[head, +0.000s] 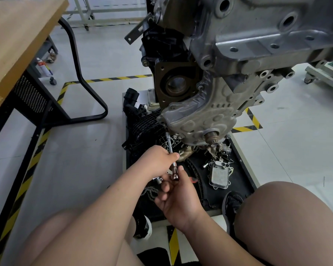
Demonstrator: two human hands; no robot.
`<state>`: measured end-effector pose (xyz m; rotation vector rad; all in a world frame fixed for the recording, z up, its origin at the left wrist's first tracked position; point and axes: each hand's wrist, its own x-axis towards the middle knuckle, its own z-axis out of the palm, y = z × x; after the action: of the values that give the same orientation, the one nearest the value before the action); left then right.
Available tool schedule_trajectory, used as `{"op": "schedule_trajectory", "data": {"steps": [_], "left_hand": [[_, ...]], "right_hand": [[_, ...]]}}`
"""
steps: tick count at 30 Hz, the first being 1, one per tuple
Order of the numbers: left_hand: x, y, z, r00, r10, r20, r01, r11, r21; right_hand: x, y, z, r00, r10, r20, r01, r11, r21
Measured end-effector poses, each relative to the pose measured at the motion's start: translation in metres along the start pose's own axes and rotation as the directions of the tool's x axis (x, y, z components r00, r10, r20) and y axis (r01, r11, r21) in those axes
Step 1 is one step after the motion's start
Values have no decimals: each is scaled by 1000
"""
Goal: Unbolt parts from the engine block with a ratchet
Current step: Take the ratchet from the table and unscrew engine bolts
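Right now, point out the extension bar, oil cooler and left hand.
extension bar point(169, 144), head view, bare shaft.
oil cooler point(219, 176), head view, flat face.
left hand point(158, 162), head view, its back.

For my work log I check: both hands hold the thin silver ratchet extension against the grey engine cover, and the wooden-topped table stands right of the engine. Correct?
No: the head view shows the wooden-topped table left of the engine, not right. The left hand and right hand do hold the thin silver ratchet extension against the grey engine cover.
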<state>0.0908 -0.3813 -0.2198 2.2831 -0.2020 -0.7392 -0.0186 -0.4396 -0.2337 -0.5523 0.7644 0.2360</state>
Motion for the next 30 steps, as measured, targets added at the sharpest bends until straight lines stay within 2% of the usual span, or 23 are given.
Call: {"op": "schedule_trajectory", "data": {"steps": [10, 15, 24, 30], "left_hand": [[-4, 4, 2, 996, -48, 77, 54, 996, -70], [-5, 4, 1, 1000, -18, 19, 18, 1000, -26], [-8, 4, -1, 1000, 12, 10, -12, 1000, -5], [-5, 3, -1, 1000, -1, 16, 0, 1000, 27]], "right_hand": [[-6, -1, 4, 996, 81, 49, -83, 996, 31], [-7, -1, 6, 994, 99, 52, -100, 995, 25], [-5, 0, 3, 997, 66, 35, -67, 998, 9], [-1, 2, 0, 1000, -21, -10, 21, 998, -60]]}}
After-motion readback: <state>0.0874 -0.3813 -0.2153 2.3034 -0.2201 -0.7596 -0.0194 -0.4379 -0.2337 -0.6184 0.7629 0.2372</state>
